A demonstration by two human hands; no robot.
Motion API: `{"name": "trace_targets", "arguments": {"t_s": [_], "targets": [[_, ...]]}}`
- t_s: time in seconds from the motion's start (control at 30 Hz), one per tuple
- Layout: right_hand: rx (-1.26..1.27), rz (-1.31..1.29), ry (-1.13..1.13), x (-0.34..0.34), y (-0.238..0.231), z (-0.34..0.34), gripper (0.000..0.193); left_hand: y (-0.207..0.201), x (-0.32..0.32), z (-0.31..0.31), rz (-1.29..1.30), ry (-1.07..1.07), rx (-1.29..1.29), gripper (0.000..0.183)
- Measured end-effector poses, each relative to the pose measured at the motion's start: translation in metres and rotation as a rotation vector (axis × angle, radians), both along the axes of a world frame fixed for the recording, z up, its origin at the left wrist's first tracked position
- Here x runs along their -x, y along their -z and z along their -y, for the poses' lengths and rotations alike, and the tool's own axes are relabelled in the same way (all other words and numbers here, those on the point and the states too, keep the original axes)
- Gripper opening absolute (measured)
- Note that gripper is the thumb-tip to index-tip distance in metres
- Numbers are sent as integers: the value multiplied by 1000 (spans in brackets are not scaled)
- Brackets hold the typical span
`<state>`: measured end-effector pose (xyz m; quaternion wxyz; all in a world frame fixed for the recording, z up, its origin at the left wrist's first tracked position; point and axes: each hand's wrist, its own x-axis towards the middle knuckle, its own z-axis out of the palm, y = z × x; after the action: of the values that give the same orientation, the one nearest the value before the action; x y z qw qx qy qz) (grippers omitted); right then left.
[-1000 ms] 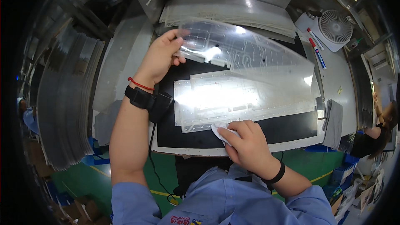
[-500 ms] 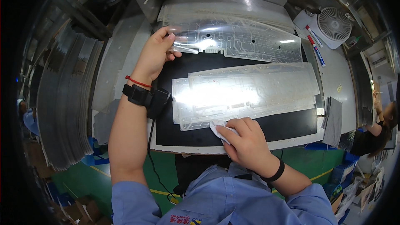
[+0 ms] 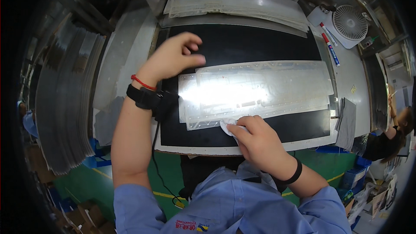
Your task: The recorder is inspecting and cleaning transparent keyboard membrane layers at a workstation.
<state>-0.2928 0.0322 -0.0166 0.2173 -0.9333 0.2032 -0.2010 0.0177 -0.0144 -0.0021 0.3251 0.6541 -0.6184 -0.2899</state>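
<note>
My left hand [image 3: 177, 56] hovers over the upper left part of the black mat [image 3: 255, 41]. Nothing is in it; its thumb stands apart from the bent, slightly blurred fingers. Just to its right lie overlapping clear, printed plastic sheets [image 3: 277, 84], with a strong glare across their left half. My right hand [image 3: 262, 143] pinches a crumpled white cloth [image 3: 227, 126], which touches the near edge of these sheets. At the far side, a pile of similar translucent sheets [image 3: 242, 8] rests against the metal wall.
A white fan [image 3: 349, 21] stands at the far right, with markers [image 3: 330, 50] beside it. Grey cloths lie at the right edge [image 3: 346, 123] and left edge [image 3: 109, 123] of the table. Tall stacks of thin sheets [image 3: 65, 95] stand at left. Another person [image 3: 390, 136] is at far right.
My left hand has let go of the clear printed sheet, which no longer hangs over the mat. My right hand, with the cloth, has shifted slightly.
</note>
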Motion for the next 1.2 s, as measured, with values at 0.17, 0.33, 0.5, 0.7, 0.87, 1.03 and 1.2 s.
{"name": "trace_targets", "arguments": {"t_s": [0.17, 0.33, 0.5, 0.7, 0.87, 1.03, 1.2], "targets": [[22, 24, 33, -8, -16, 11, 35, -13, 30, -10, 182, 121, -195, 52], [56, -46, 11, -31, -14, 8, 34, -16, 31, -18, 217, 167, -202, 48], [132, -191, 59, -55, -11, 0, 36, -5, 31, -19, 282, 227, -88, 48], [257, -313, 55, -59, -11, -12, 31, -6, 32, -18, 249, 217, -127, 44], [266, -338, 25, -57, -19, -10, 24, -1, 28, -24, 276, 210, -54, 44], [280, -330, 42, -64, -14, -10, 24, -3, 31, -19, 262, 208, -118, 44], [295, -334, 31, -59, -16, -11, 25, -2, 30, -21, 290, 205, -91, 44]]}}
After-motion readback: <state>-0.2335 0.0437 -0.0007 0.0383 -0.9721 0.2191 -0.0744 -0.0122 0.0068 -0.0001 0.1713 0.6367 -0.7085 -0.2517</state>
